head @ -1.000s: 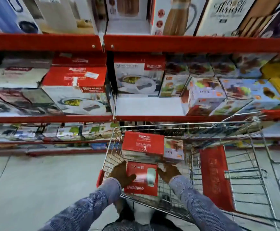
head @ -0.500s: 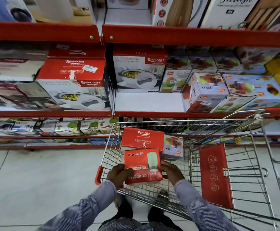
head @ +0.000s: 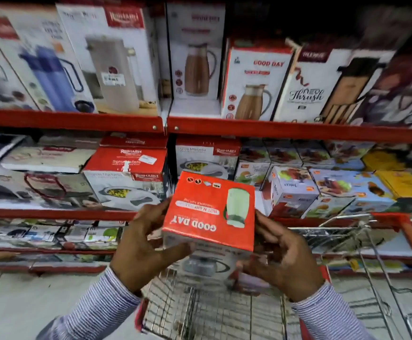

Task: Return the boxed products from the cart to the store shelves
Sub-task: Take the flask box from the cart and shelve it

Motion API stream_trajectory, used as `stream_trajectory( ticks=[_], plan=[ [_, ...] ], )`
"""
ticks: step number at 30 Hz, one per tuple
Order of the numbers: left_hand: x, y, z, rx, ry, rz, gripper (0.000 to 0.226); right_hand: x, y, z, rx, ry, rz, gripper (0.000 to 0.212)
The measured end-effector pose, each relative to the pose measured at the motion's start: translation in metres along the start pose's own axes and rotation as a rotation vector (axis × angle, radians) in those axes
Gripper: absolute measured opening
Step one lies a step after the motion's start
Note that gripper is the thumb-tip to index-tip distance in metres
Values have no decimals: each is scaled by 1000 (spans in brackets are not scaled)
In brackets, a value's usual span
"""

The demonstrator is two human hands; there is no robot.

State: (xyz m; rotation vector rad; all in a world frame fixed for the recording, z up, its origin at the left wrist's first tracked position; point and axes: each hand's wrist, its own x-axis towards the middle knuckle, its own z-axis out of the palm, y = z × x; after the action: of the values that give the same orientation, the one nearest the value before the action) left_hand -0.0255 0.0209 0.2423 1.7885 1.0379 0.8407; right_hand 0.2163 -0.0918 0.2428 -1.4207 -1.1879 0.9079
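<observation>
And up it comes! Half a second ago we had the red box point(head: 211, 209) low over the cart point(head: 214, 312); now we have lifted it clear to mid-frame, and our view has tipped upward so the top shelf fills the upper half of the picture.

Our left hand point(head: 142, 244) clamps the box's left side, thumb wrapped under the near edge, fingers spread up the flank. Our right hand point(head: 282, 256) cups the right side and the lower corner, fingers curled in against it. Both hands are closed on the box, one per side, which we judge keeps the printed face toward us for reading and leaves the far end free to go onto a shelf.

The box hangs in the centre of the frame, above the cart and in front of the middle shelf, touching neither. Its "GOOD DAY" lettering reads upside down to us, so the pictured flask stands on its head and the box's top points back toward us, down-frame. The long axis seems to run near to far, tilted a little so the far edge rides higher.

Look to the upper right of centre: a taller Good Day carton point(head: 256, 82) stands upright on the top shelf point(head: 298, 130). That looks like the likely home.
</observation>
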Motion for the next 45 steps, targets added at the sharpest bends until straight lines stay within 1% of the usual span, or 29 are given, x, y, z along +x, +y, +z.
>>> stream_trajectory(
  ticks=[3, 6, 11, 13, 15, 19, 23, 26, 29, 33, 35, 39, 45],
  plan=[
    [17, 26, -16, 11, 77, 149, 87, 17, -36, -1, -24, 59, -163, 96],
    [36, 52, -27, -10, 145, 265, 82, 39, -68, -5, -47, 97, -307, 89],
    [60, 99, -55, 78, 292, 508, 64, 68, -124, -9, 0, 90, -479, 83],
    [69, 117, -65, 146, 356, 601, 62, 78, -141, -9, 20, 100, -536, 83],
    [78, 132, -75, 161, 387, 649, 64, 90, -155, -8, 52, 108, -583, 83],
    [98, 152, -88, 116, 434, 667, 65, 118, -180, -6, 71, 114, -615, 80],
    [123, 156, -95, 121, 484, 687, 66, 141, -192, -5, 4, 166, -625, 82],
    [142, 149, -95, 124, 495, 673, 70, 158, -192, -4, -9, 193, -615, 85],
    [160, 135, -93, 158, 514, 679, 70, 174, -184, -4, -41, 210, -611, 86],
    [180, 119, -86, 120, 507, 658, 70, 194, -171, -3, -53, 224, -562, 88],
    [190, 113, -82, 88, 492, 633, 66, 203, -166, -3, -61, 230, -542, 88],
    [208, 105, -77, 70, 473, 610, 48, 222, -158, -3, -86, 250, -492, 87],
    [232, 105, -72, 92, 484, 558, 67, 248, -156, -2, -136, 275, -430, 81]
  ],
)
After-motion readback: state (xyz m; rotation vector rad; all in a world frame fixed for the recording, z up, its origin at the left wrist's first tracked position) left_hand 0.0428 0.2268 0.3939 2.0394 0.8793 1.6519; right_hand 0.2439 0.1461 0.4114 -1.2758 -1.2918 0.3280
